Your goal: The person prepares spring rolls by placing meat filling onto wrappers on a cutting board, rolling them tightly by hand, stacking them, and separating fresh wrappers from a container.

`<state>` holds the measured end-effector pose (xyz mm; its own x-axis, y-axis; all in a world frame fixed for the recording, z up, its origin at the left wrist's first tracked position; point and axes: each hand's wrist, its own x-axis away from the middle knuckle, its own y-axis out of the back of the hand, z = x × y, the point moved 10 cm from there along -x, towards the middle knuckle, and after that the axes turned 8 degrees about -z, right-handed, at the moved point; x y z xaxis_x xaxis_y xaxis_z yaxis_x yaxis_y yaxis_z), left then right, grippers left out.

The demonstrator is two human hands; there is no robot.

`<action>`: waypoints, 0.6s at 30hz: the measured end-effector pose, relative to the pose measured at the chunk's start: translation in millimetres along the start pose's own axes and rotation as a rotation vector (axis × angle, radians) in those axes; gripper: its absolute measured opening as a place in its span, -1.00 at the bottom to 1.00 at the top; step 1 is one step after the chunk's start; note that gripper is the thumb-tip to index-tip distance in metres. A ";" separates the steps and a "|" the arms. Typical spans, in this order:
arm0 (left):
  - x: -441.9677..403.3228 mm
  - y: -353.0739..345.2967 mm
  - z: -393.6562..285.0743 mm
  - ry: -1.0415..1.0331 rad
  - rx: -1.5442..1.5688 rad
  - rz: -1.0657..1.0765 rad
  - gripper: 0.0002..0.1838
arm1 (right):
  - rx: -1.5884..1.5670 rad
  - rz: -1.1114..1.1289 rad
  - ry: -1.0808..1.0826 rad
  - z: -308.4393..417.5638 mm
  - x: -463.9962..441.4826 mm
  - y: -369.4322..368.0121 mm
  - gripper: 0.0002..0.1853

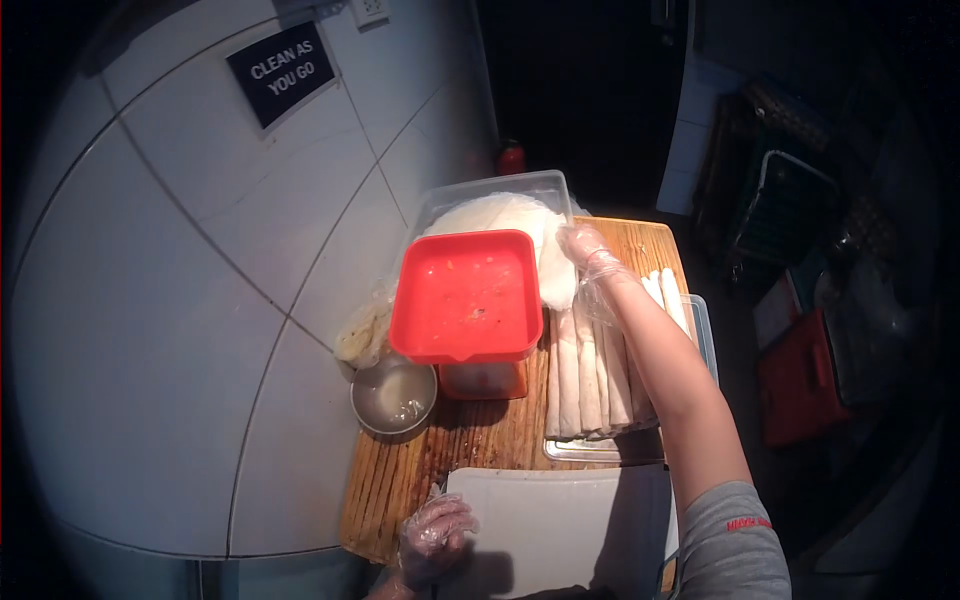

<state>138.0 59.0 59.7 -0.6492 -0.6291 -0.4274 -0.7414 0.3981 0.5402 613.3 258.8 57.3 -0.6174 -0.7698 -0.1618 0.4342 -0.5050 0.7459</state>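
My right hand (582,246), in a clear plastic glove, reaches to the back of the table and pinches the edge of a thin white wrapper sheet (556,268). That sheet hangs over the side of a clear plastic container (545,183) with a stack of similar white sheets (490,212) inside. My left hand (438,530), also gloved, is held at the left edge of a white cutting board (560,500), its fingers curled in with nothing visible in them. Long white rolls (590,385) lie side by side on a tray (600,450) under my right forearm.
A red square tub (468,295) stands mid-table, in front of the clear container. Left of it are a metal bowl (393,398) of pale liquid and a plastic bag (365,330). The wooden table (375,500) meets a tiled wall (180,300). A red crate (800,385) stands right.
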 end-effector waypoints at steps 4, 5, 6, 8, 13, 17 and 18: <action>1.1 2.3 -1.6 0.033 0.041 -0.025 -0.70 | 0.055 -0.342 0.236 -6.4 -21.9 28.4 -0.68; 2.2 4.3 -2.4 0.027 0.040 -0.044 -0.71 | 0.073 -0.460 0.292 -22.5 -34.7 32.7 -0.72; 3.7 4.4 -1.1 0.021 0.040 -0.062 -0.71 | 0.090 -0.526 0.324 -18.9 -22.5 53.3 -0.73; 7.0 2.8 -1.4 -0.033 0.000 -0.073 -0.73 | 0.075 -0.683 0.336 -31.0 0.9 96.2 -0.71; 11.5 3.6 -4.9 -0.090 -0.021 -0.108 -0.75 | -0.410 -0.847 0.246 -102.2 82.9 217.6 -0.75; 11.6 8.5 -28.3 -0.184 -0.054 -0.150 -0.73 | -0.500 -0.834 0.075 -112.1 218.0 311.9 -0.64; 10.3 10.7 -34.2 -0.207 -0.043 -0.173 -0.73 | -0.528 -0.807 0.043 -117.8 247.3 326.8 -0.64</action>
<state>129.1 34.0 85.9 -0.5377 -0.5336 -0.6528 -0.8393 0.2649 0.4748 679.8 -142.6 184.9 -0.8391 -0.1224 -0.5300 0.1352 -0.9907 0.0147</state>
